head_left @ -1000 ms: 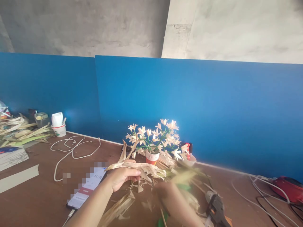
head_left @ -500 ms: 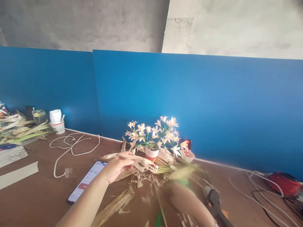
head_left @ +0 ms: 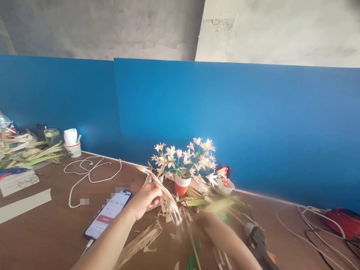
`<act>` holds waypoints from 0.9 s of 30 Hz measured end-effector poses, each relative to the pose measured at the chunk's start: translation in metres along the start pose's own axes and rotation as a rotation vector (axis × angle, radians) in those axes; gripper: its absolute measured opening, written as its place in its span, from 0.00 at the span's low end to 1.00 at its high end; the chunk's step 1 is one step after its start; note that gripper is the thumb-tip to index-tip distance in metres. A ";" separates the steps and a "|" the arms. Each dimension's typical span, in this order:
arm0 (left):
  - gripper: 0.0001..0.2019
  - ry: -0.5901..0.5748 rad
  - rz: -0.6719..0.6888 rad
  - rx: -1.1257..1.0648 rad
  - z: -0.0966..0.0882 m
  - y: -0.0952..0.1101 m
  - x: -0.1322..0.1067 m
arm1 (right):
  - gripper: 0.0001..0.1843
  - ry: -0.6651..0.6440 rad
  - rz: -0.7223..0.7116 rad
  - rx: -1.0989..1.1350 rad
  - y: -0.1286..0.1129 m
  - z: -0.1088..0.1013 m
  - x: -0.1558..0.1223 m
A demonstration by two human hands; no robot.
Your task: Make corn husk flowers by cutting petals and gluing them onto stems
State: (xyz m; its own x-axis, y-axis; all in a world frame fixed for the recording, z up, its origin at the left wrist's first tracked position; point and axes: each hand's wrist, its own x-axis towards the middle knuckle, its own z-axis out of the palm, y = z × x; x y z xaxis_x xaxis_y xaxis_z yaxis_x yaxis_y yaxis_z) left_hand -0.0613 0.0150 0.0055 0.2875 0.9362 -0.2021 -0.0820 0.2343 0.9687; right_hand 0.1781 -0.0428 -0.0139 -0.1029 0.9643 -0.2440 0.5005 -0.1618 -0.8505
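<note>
My left hand (head_left: 146,201) is closed around a long dry corn husk (head_left: 168,195), pinched between thumb and fingers. The husk slants down to the right, its torn end hanging over scraps. Motion smears my right hand (head_left: 207,222) at the centre right, so its fingers do not show clearly. Just beyond it lie pale green husk strips (head_left: 216,204), also partly blurred. Behind both hands stands a red and white paper cup (head_left: 181,185) full of cream husk flowers (head_left: 200,162) on green stems.
A phone (head_left: 108,215) showing a timer lies left of my left forearm. To the right is a dark glue gun (head_left: 257,240). White cables (head_left: 90,172) curl across the brown table (head_left: 64,240). A husk pile (head_left: 25,150) sits far left; a blue partition (head_left: 225,105) rises behind.
The husk in my left hand has turned from nearly level to a steep downward slant. My right hand stays in about the same area, blurred in both frames. The view has shifted slightly left.
</note>
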 end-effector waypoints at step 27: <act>0.12 -0.171 -0.049 0.116 0.028 -0.010 -0.010 | 0.16 0.313 -0.246 0.478 -0.017 0.047 0.012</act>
State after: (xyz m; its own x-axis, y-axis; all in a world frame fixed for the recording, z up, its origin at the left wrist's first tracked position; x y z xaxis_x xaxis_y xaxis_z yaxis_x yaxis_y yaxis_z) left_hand -0.0367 -0.0036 0.0019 0.4470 0.8641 -0.2311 0.0432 0.2372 0.9705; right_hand 0.1284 -0.0387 -0.0241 0.1271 0.9893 0.0718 0.0460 0.0665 -0.9967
